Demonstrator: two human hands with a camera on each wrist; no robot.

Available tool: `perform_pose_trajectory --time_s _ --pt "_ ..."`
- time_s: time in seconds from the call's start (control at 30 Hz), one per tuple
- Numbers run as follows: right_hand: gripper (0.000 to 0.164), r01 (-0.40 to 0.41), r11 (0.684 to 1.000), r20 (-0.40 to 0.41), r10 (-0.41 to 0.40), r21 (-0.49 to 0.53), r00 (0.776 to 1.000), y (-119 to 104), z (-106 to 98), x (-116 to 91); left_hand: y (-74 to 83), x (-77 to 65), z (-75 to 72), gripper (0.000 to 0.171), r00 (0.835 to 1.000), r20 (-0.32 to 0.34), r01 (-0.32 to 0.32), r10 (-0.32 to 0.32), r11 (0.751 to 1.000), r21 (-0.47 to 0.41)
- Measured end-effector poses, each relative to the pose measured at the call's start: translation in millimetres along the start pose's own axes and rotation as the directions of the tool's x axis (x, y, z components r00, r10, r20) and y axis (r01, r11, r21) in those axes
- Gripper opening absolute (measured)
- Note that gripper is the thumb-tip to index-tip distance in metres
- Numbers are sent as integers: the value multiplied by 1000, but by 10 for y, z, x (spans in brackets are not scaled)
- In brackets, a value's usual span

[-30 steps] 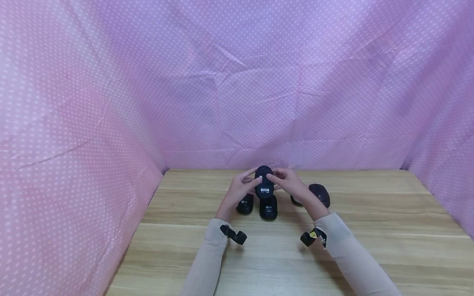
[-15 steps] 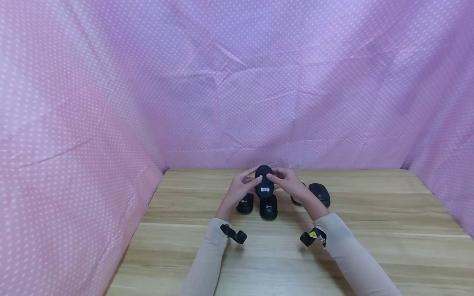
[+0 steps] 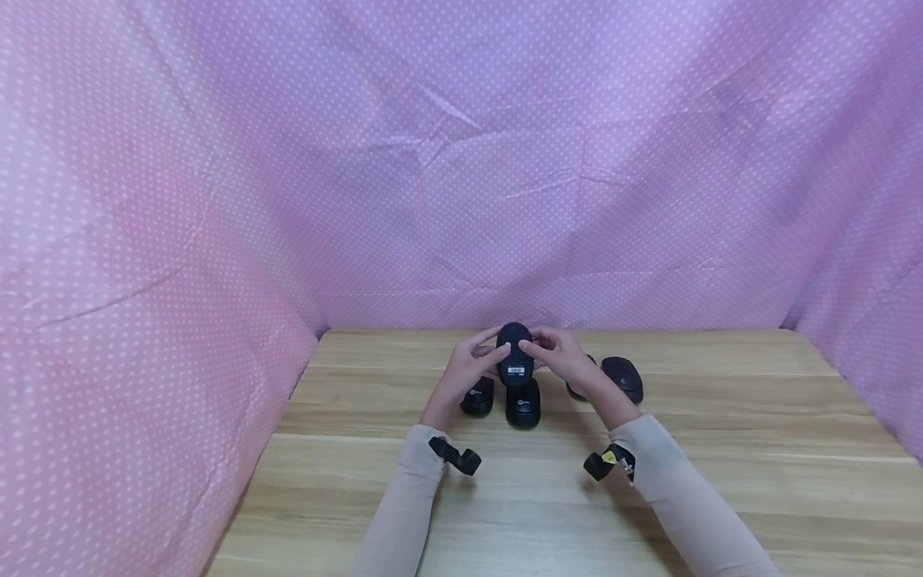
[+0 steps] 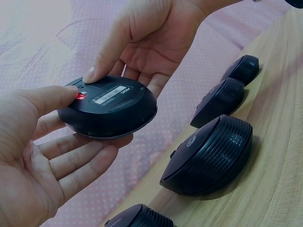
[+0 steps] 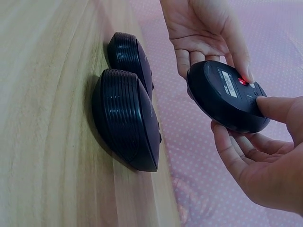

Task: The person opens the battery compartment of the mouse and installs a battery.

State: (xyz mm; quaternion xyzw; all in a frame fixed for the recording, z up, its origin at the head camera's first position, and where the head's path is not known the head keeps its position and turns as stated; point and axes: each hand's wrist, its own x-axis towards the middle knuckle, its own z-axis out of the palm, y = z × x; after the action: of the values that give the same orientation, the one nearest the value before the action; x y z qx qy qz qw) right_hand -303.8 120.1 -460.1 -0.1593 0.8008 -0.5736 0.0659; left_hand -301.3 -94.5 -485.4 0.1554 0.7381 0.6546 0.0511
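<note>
A black computer mouse (image 3: 515, 369) is held up between both hands, its underside with a white barcode label turned toward the head camera. My left hand (image 3: 465, 370) grips its left side, thumb on the underside and fingers beneath. From the other side my right hand (image 3: 566, 357) pinches it the same way, thumb pressing the underside near the left thumb. A red light glows on the mouse (image 4: 106, 106) beside the left thumb in the left wrist view. Just below it on the table stands another black mouse (image 3: 523, 406), with a further mouse (image 3: 477, 399) by the left wrist.
Right of the right forearm lies a dark mouse (image 3: 622, 378). One more mouse (image 3: 577, 393) is partly hidden behind that forearm. The wooden table (image 3: 534, 521) ends at a pink dotted cloth (image 3: 505, 200) behind and at both sides. Each sleeve carries a black wrist camera mount (image 3: 456, 457).
</note>
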Motion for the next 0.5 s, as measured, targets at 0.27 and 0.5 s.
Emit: perform_pose_trajectory --time_s 0.27,0.5 --pt "46 -40 999 26 40 3 999 7 -35 -18 -7 21 -14 54 999 -2 36 -36 999 -28" --pt "49 -75 995 60 71 68 996 11 -98 -49 15 8 -47 55 997 3 80 -80 993 -87"
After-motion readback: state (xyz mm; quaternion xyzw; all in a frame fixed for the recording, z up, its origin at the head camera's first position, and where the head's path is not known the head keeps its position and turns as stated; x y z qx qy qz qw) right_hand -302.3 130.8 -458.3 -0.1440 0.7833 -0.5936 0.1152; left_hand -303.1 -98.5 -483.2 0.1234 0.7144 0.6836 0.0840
